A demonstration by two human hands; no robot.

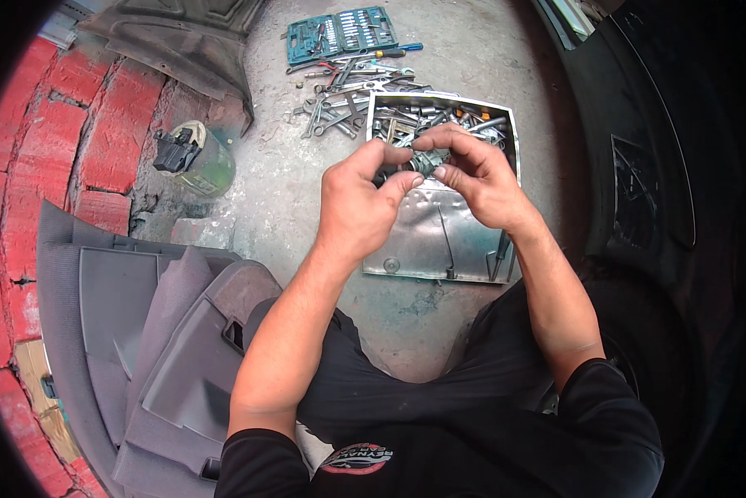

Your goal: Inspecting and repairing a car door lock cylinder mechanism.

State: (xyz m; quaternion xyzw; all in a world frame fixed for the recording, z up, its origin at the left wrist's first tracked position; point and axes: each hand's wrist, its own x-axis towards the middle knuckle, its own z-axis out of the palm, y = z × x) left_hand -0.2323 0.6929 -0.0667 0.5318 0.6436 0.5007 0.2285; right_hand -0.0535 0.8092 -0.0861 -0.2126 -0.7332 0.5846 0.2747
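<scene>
Both hands are pinching a small metal part (417,161) above the metal tray (423,241): the left hand (358,203) is gripping one end, the right hand (477,178) the other. Keeping it over the tray seems wise, so anything dropped is landing among the loose sockets (439,120).

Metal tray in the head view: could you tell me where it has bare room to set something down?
The near half of the metal tray is mostly bare, below both hands, bordered by a thin rod at its right. The far end is crowded with sockets and bits; loose wrenches clutter the concrete beyond.
</scene>
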